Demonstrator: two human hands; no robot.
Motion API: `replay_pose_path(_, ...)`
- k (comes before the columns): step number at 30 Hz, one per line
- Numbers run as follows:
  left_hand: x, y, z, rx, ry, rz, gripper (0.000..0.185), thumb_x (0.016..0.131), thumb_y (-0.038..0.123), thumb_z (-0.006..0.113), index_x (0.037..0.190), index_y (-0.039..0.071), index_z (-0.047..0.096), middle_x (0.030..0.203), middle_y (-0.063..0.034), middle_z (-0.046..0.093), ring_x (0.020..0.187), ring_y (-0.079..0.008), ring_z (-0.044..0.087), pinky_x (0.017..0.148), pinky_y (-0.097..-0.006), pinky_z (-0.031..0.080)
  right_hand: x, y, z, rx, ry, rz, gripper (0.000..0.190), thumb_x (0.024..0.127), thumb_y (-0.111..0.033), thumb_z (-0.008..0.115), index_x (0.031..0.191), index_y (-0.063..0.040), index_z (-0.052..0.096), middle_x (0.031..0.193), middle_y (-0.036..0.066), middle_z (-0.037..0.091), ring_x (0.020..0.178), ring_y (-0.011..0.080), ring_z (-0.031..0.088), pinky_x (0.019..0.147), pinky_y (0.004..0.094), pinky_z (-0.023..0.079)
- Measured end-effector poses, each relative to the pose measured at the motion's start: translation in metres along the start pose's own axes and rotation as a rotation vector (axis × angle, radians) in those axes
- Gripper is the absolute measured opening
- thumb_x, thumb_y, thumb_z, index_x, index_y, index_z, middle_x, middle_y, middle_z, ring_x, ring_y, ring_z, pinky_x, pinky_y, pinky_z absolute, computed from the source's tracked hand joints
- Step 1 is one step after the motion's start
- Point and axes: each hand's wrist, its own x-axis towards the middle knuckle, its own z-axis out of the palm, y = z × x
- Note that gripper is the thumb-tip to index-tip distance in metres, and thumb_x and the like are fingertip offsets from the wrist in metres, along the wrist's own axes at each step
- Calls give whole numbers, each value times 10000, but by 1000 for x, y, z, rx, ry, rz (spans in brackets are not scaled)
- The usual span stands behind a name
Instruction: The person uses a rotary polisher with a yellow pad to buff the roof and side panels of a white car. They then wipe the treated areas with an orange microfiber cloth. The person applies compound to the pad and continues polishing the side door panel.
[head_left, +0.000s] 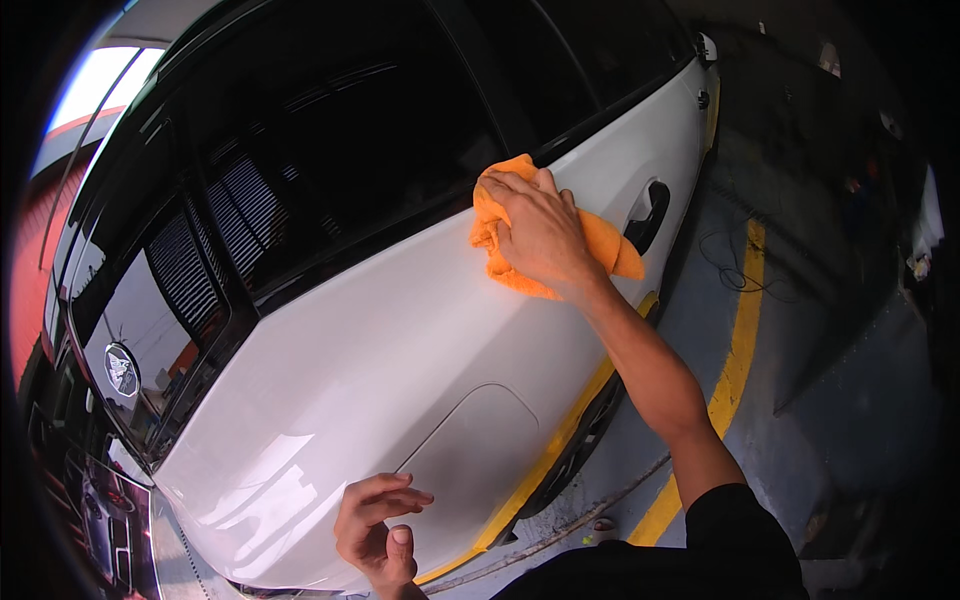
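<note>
My right hand (541, 229) presses a folded orange microfiber cloth (611, 244) against the white body panel (360, 322) of a car, just below the dark side window (337, 135). The cloth bunches around the fingers, and its lower corner hangs close to the black door handle (651, 214). Nearer to me, my left hand (379, 529) hovers by the rear quarter panel, holding nothing, with its fingers loosely bent and apart. Beside it is the outline of the fuel flap (480, 439). Yellow masking tape (525, 491) runs along the wheel arch edge.
A hose (570, 525) lies on the grey floor beside the rear wheel (577, 450). Further right are a yellow floor line (739, 375) and a tangled thin cable (739, 270). A poster with a car picture (112, 517) stands behind the car at lower left.
</note>
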Motion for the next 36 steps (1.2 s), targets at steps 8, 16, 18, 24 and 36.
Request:
replay_pose_path(8, -14, -7, -17, 38, 25, -6, 389, 989, 316, 693, 904, -64, 696, 1058, -247, 680, 772, -289, 753, 672, -363, 609, -12, -39, -5, 24, -2, 45, 536, 924, 6, 591, 1460, 4, 585, 1445, 83, 603, 1217, 295, 555, 1119, 407, 471)
replay_pose_path(16, -6, 2, -13, -72, -7, 114, 175, 915, 113, 734, 951, -56, 708, 1100, -258, 709, 823, -308, 769, 753, -385, 634, -51, -226, 17, 163, 61, -430, 528, 836, -23, 675, 1356, 57, 624, 1277, 151, 581, 1139, 329, 536, 1013, 456, 498)
replay_pose_path(18, -15, 3, -28, -36, 25, 86, 199, 915, 133, 738, 948, -60, 705, 1095, -267, 707, 805, -310, 770, 750, -395, 635, -49, -205, 15, 343, 18, -408, 514, 858, -56, 711, 1365, -3, 638, 1299, 107, 590, 1135, 301, 549, 993, 449, 518)
replay_pose_path(24, -38, 1, -59, -178, 167, -40, 286, 943, 215, 730, 915, -66, 689, 1083, -271, 694, 809, -313, 769, 757, -409, 641, -48, -177, 3, 90, 25, -203, 500, 870, -52, 708, 1362, 2, 645, 1287, 85, 602, 1154, 291, 560, 1002, 436, 533)
replay_pose_path(36, -53, -5, -82, -187, 63, -104, 310, 920, 233, 766, 925, -73, 712, 1063, -264, 696, 842, -317, 765, 762, -408, 639, -49, -188, 6, 109, 74, -112, 460, 904, -50, 652, 1357, 26, 653, 1255, 101, 611, 1134, 280, 575, 1018, 412, 535)
